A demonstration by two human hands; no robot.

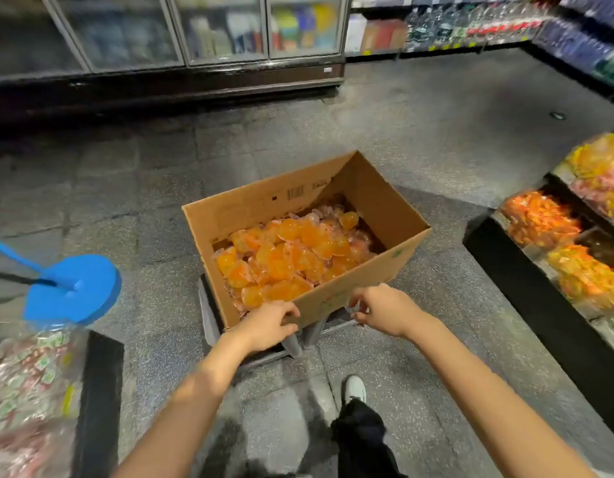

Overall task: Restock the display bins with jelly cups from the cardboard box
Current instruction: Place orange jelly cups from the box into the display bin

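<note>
An open cardboard box sits on a low grey trolley in the aisle, about half full of orange jelly cups. Both my hands are at the box's near wall. My left hand has its fingers curled by the near left corner, above the trolley's grey posts. My right hand curls round the trolley's handle bar just under the box's lower edge. Display bins on the right hold orange and yellow jelly cups.
A bin on the left holds green and red wrapped cups, with a blue round lid and blue handle above it. Glass-door fridges line the back and shelves the far right. My white shoe is behind the trolley.
</note>
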